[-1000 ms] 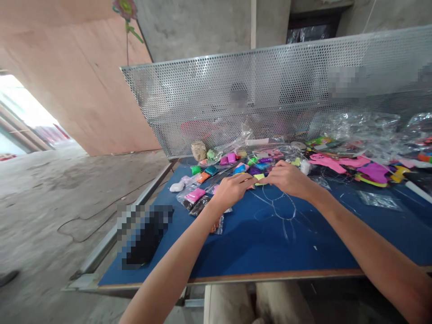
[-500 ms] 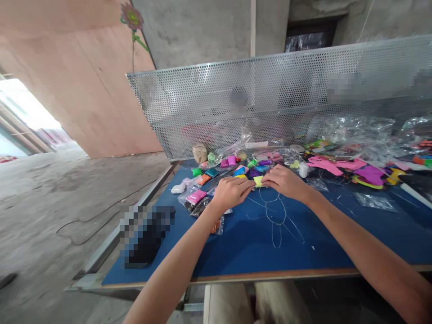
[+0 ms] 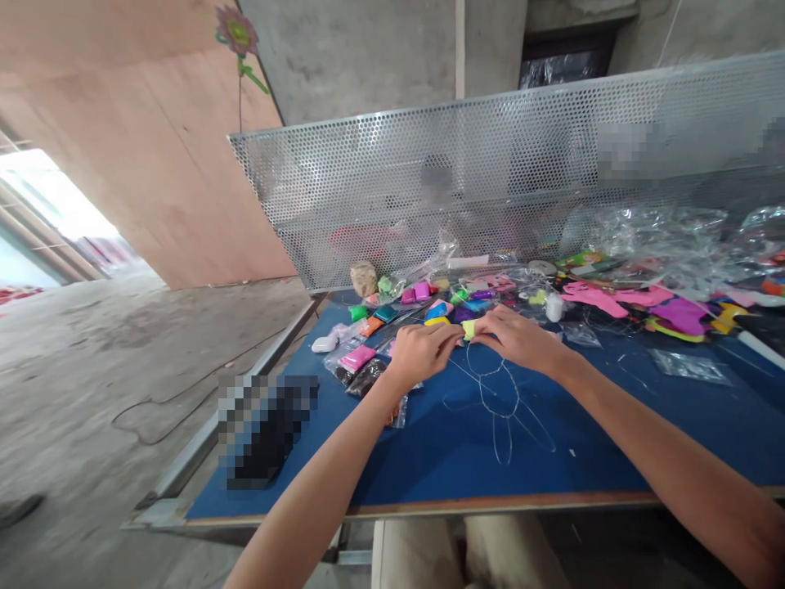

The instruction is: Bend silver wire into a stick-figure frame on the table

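My left hand and my right hand meet over the blue table, fingers pinched together on a small yellow-green lump of clay. A bent thin wire figure hangs from the lump and lies on the table below my hands. Both hands are closed around the lump. Small bags of coloured clay lie just behind and to the left of my left hand.
A perforated metal screen stands along the table's far edge, with people behind it. Pink and purple foam pieces and clear plastic wrappers crowd the back right. A dark pixelated object lies at the table's left edge.
My hands have stayed together on the yellow-green lump, shifting only slightly. The wire figure has swung a little lower and to the right across the table. The view has tilted slightly.
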Available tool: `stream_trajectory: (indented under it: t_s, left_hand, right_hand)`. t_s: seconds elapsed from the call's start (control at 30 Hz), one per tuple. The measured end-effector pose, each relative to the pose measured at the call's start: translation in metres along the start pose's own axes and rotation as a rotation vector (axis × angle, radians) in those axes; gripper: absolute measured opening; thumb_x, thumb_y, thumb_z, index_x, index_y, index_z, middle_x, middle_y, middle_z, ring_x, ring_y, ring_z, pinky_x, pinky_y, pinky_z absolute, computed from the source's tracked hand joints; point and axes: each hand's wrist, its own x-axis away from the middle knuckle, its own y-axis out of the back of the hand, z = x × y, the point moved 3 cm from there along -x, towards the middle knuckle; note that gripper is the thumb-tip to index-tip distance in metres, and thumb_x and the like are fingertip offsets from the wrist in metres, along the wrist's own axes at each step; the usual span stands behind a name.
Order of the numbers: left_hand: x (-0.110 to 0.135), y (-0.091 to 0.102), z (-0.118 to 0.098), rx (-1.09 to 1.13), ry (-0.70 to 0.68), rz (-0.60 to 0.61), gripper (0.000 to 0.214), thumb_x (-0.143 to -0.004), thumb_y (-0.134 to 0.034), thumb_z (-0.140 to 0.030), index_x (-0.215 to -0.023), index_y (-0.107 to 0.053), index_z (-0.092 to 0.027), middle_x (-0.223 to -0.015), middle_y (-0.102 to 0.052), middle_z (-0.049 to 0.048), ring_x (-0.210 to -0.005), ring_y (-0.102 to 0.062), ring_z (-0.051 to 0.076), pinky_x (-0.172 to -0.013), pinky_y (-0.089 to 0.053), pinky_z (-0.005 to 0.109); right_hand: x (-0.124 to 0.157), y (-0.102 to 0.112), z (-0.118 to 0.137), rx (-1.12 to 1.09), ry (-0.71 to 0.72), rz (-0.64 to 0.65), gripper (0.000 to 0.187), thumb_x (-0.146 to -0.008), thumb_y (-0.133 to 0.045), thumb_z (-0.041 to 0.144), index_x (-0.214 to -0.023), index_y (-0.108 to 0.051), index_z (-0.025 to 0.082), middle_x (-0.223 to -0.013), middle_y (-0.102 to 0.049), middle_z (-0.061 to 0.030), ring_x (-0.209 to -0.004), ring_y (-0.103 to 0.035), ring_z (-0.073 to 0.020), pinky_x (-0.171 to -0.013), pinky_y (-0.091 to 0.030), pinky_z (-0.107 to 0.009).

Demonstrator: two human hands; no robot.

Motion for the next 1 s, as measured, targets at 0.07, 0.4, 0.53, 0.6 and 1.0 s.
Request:
stream_trajectory:
  t_s: [0.07, 0.4, 0.53, 0.6, 1.0]
  left_hand:
    - [-0.001, 0.0, -0.002, 0.057, 0.008, 0.039, 0.023, -0.097, -0.049, -0.028, -0.104, -0.07, -0.024, -0.093, -0.076, 0.0018, -0.072, -0.068, 0.013, -0.063, -0.043, 0.023]
    - [-0.005, -0.004, -0.012, 0.345, 0.247, 0.115, 0.02, -0.098, -0.048, -0.032, -0.094, -0.062, -0.02, -0.065, -0.06, -0.0018, -0.056, -0.051, 0.011, -0.055, -0.035, 0.022]
    - [-0.007, -0.005, -0.012, 0.453, 0.325, 0.096, 0.021, -0.098, -0.047, -0.034, -0.092, -0.059, -0.019, -0.063, -0.055, -0.002, -0.056, -0.048, 0.011, -0.053, -0.033, 0.023]
    - [-0.008, -0.008, -0.012, 0.512, 0.362, 0.055, 0.021, -0.098, -0.047, -0.035, -0.091, -0.058, -0.019, -0.064, -0.055, -0.0021, -0.056, -0.047, 0.011, -0.054, -0.034, 0.023]
    - [-0.008, -0.008, -0.017, 0.543, 0.437, -0.038, 0.028, -0.094, -0.053, -0.043, -0.089, -0.066, -0.018, -0.057, -0.042, -0.0047, -0.053, -0.034, 0.009, -0.053, -0.03, 0.023]
  right_hand:
    - [0.001, 0.001, 0.0, 0.029, 0.056, 0.01, 0.019, -0.101, -0.046, 0.027, -0.089, -0.058, 0.02, -0.083, -0.065, -0.006, -0.079, -0.057, -0.0203, -0.076, -0.046, -0.036]
    - [0.0, 0.019, 0.011, 0.156, 0.058, -0.081, 0.015, -0.097, -0.054, 0.025, -0.085, -0.063, 0.022, -0.069, -0.062, -0.0019, -0.07, -0.053, -0.0183, -0.072, -0.042, -0.036]
    - [-0.001, 0.02, 0.013, -0.03, -0.046, -0.081, 0.012, -0.096, -0.053, 0.025, -0.092, -0.064, 0.023, -0.077, -0.064, -0.0039, -0.074, -0.057, -0.0185, -0.069, -0.047, -0.033]
    - [-0.001, 0.021, 0.01, -0.08, -0.132, -0.143, 0.016, -0.095, -0.055, 0.028, -0.108, -0.063, 0.023, -0.093, -0.068, -0.0067, -0.076, -0.06, -0.0189, -0.071, -0.05, -0.034]
    - [0.002, 0.01, -0.029, -0.751, -0.572, -0.101, 0.026, -0.09, -0.06, 0.045, -0.095, -0.058, 0.02, -0.077, -0.072, -0.0051, -0.072, -0.07, -0.0209, -0.067, -0.054, -0.034]
